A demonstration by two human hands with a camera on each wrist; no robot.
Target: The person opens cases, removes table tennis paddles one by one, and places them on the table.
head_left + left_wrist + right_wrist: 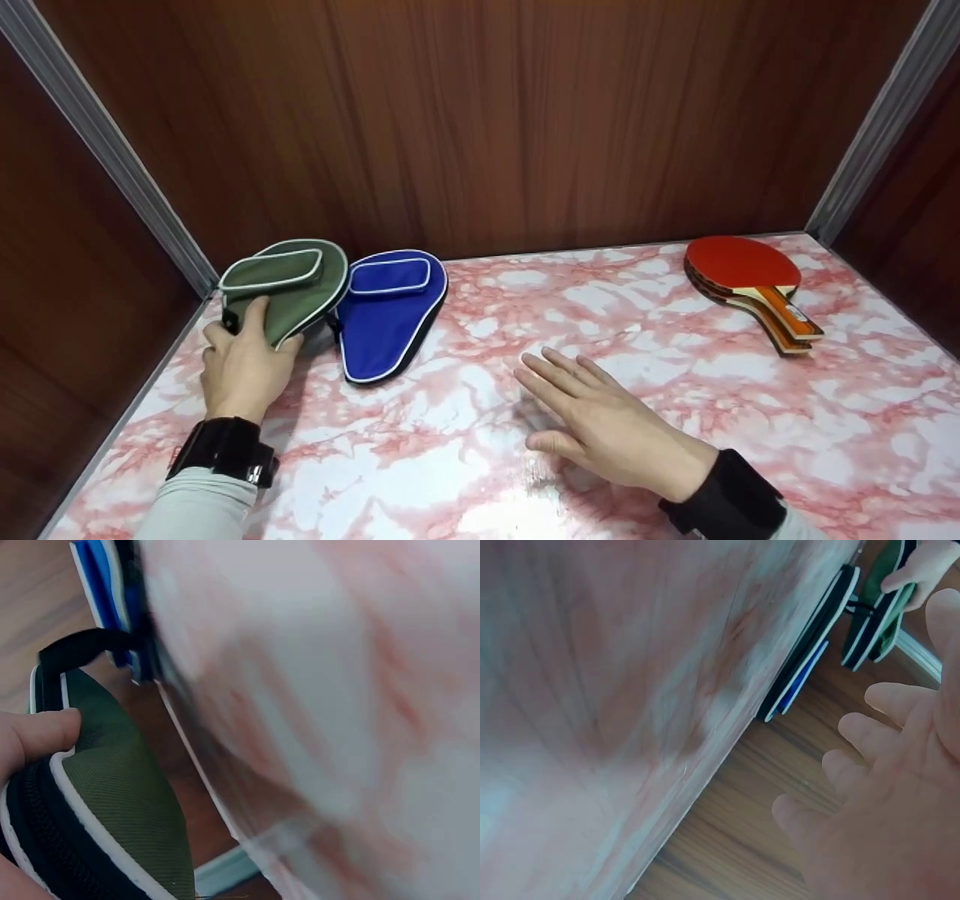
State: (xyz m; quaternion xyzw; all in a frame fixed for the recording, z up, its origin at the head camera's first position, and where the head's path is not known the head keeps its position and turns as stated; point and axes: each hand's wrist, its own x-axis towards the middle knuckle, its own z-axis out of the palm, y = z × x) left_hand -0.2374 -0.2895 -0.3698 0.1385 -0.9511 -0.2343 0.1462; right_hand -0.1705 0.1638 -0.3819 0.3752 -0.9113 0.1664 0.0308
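Note:
My left hand [247, 367] grips the narrow end of a green table tennis bat case [296, 289] with white piping, at the far left. In the left wrist view the case [127, 787] shows its dark zip side, with a finger across its edge. A blue bat case [390, 315] of the same shape lies flat just right of the green one. Over the middle of the table my right hand [600, 420] is held palm down, fingers straight, touching no object. Two table tennis bats [742, 262], a red face on top, lie stacked at the far right.
The table [465, 465] has a pink and white marbled top. Brown wood-grain panels [517, 127] stand behind it and on both sides, with grey metal strips [112, 135] at the corners.

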